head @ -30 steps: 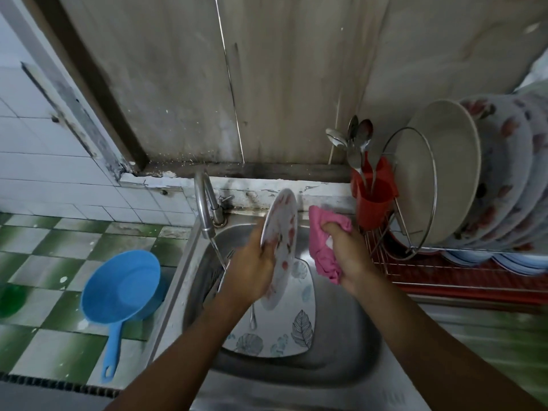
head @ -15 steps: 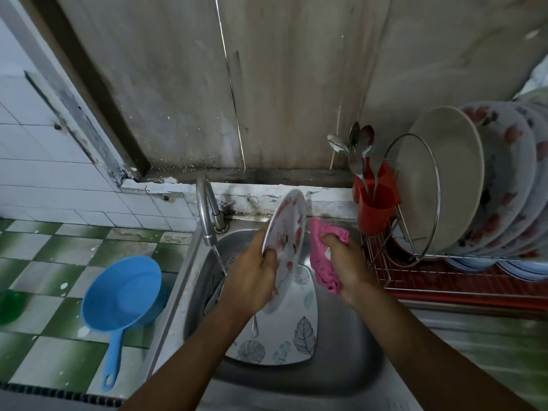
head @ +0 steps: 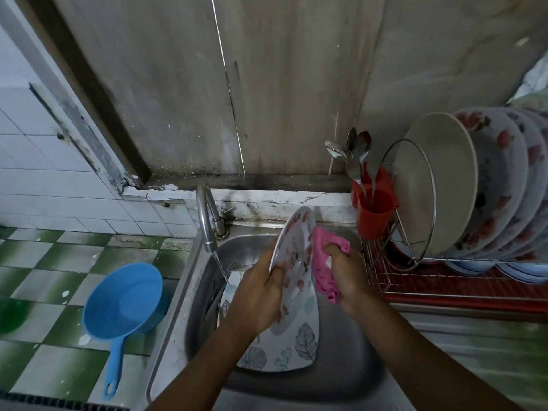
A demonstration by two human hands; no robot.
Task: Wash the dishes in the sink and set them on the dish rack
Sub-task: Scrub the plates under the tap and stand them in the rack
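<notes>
Over the steel sink (head: 350,363) my left hand (head: 258,292) grips a white flowered plate (head: 295,250), held almost on edge. My right hand (head: 347,277) holds a pink cloth (head: 323,262) against the plate's right face. Under them in the basin lies a square leaf-patterned plate (head: 296,342), with a fork (head: 234,264) partly showing beside it. A thin stream of water runs from the faucet (head: 207,221). The wire dish rack (head: 415,262) on the right carries several upright plates (head: 474,185).
A red cutlery cup (head: 373,212) with spoons hangs on the rack's left end, close to my right hand. A blue plastic dipper (head: 124,304) sits on the green and white tiled counter left of the sink. A wall stands right behind the sink.
The cloth in my right hand has closed the small gap and now lies against the plate. My left hand keeps its grip on the plate.
</notes>
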